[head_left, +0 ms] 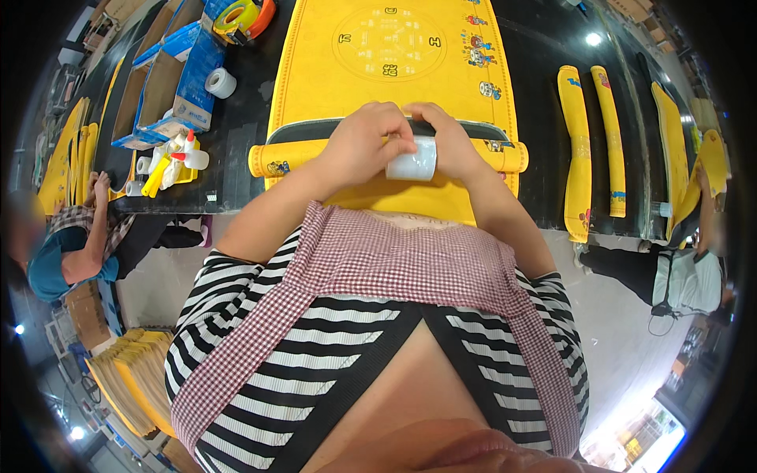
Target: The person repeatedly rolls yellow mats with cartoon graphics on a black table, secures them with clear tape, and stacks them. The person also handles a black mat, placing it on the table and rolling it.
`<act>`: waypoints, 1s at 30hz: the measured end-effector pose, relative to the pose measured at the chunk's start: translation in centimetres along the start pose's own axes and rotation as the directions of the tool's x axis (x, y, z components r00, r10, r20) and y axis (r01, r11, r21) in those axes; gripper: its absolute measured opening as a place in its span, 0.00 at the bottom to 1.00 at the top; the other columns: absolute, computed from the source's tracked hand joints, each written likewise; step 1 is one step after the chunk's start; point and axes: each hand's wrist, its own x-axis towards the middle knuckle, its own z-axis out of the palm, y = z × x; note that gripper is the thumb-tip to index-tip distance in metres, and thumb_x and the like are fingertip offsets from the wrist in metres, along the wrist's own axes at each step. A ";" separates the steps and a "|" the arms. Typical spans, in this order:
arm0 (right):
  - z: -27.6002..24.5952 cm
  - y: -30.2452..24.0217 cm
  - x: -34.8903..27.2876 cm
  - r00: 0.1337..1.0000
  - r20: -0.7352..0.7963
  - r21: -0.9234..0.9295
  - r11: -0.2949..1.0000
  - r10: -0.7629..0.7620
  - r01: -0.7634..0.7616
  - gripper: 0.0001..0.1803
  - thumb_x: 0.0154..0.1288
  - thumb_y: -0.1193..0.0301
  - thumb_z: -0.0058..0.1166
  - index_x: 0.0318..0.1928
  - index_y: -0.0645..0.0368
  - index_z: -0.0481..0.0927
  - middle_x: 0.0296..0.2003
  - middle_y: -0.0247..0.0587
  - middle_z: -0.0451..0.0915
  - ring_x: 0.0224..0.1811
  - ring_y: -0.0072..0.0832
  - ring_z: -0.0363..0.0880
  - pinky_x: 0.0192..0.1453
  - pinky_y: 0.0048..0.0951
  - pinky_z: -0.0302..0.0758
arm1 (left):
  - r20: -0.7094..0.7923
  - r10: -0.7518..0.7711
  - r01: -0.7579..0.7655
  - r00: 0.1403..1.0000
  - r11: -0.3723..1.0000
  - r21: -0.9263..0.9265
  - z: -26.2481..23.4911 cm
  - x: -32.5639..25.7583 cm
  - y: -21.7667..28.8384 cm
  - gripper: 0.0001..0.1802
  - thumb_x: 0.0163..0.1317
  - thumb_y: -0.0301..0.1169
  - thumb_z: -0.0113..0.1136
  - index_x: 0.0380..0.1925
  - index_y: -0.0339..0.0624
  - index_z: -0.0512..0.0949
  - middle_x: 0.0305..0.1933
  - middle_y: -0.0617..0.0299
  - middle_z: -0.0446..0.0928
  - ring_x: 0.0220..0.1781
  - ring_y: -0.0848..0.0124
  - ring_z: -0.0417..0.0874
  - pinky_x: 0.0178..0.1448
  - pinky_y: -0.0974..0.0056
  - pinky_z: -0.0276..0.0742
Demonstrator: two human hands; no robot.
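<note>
White, translucent film wound on a small roll (412, 162) sits between the fingertips of both hands, directly in front of the person's chest and above the near edge of the work surface. The left hand (364, 142) curls its fingers (392, 140) down over the top and left end of the roll, the fingertips pressed together against the film face. The right hand (449, 142) closes around the right end, its fingers bent over the upper edge and its palm behind the roll. Both hands are therefore clamped on the same roll, neither visibly nearer than the other; the left covers more of the front face. The roll's long axis runs left to right, roughly parallel to the table edge, so its two open ends face the two palms. Whether a loose film end is pinched under the left fingertips cannot be told. Just beyond the hands lies a yellow mat (390, 55) with a round printed emblem, spread flat, its near portion wound into a yellow rolled tube (292, 159) whose axis also runs left to right, parallel to the film roll and just behind it. A dark band crosses the mat just behind the hands. Further left on the black table (544, 102) lie a spare roll of white tape (221, 82), open cardboard boxes (162, 87) and a tape dispenser (246, 17). To the right, folded yellow mats (579, 150) rest well apart. A seated person (71, 244) works at the left.
</note>
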 end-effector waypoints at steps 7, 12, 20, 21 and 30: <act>1.7 -3.0 -4.7 0.959 -0.016 -0.324 0.909 -0.282 0.262 0.56 0.59 0.56 0.69 0.80 0.66 0.55 0.70 0.60 0.70 0.77 0.54 0.62 0.81 0.52 0.56 | 0.111 -0.375 0.362 0.920 0.924 0.123 1.7 2.7 -7.3 0.12 0.67 0.37 0.69 0.37 0.38 0.83 0.34 0.52 0.83 0.36 0.60 0.83 0.45 0.59 0.79; 1.6 -2.5 -4.6 0.967 0.189 -0.502 0.830 -0.171 0.245 0.54 0.59 0.57 0.65 0.79 0.71 0.55 0.62 0.60 0.74 0.70 0.50 0.69 0.76 0.48 0.60 | 0.170 -0.488 0.419 0.856 0.849 0.322 2.0 3.7 -6.8 0.15 0.62 0.40 0.73 0.39 0.38 0.87 0.41 0.47 0.87 0.43 0.56 0.87 0.50 0.55 0.81; 1.8 -1.9 -3.4 0.980 0.172 -0.503 0.846 -0.102 0.176 0.53 0.55 0.61 0.68 0.77 0.71 0.58 0.52 0.58 0.80 0.55 0.50 0.78 0.60 0.47 0.72 | 0.237 -0.173 0.163 0.956 0.985 0.062 0.7 1.1 -4.8 0.12 0.73 0.29 0.60 0.54 0.39 0.80 0.52 0.47 0.86 0.52 0.55 0.87 0.61 0.58 0.80; 1.6 -2.8 -3.4 0.978 0.207 -0.504 0.854 -0.027 0.130 0.55 0.56 0.58 0.69 0.78 0.71 0.56 0.53 0.58 0.80 0.57 0.50 0.77 0.63 0.48 0.71 | 0.250 -0.194 0.195 0.949 0.981 0.020 1.4 0.6 -4.7 0.13 0.74 0.29 0.58 0.56 0.41 0.75 0.51 0.46 0.85 0.52 0.54 0.86 0.60 0.57 0.80; 1.1 -4.3 -5.0 0.985 0.172 -0.517 0.852 0.011 0.080 0.62 0.57 0.50 0.71 0.78 0.76 0.52 0.55 0.63 0.76 0.58 0.51 0.75 0.66 0.47 0.68 | 0.258 -0.246 0.185 0.934 0.954 0.238 2.9 -0.5 -5.7 0.12 0.76 0.33 0.52 0.53 0.38 0.73 0.49 0.38 0.83 0.52 0.40 0.84 0.56 0.46 0.79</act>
